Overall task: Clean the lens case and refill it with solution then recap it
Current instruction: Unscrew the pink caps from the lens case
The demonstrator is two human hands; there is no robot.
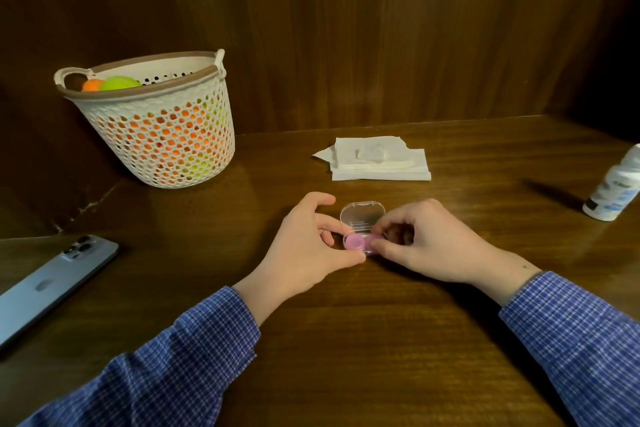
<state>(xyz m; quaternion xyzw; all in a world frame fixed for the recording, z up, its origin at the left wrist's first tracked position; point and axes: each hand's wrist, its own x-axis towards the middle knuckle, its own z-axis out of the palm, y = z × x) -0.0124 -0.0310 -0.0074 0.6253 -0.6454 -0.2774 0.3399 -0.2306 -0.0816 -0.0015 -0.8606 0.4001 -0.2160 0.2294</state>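
Observation:
A small clear plastic lens case (362,215) lies on the wooden table with its lid flipped open toward the back. Inside sit pink round caps (355,241); the right one is partly hidden by fingers. My left hand (308,246) pinches the case's left front edge between thumb and fingers. My right hand (426,239) pinches the right pink cap with thumb and forefinger. A white solution bottle (614,189) stands at the far right. Folded white tissues (377,159) lie behind the case.
A perforated cream basket (156,121) holding orange and green balls stands at the back left. A blue phone (48,282) lies face down at the left edge. Dark wooden panels wall the back and sides.

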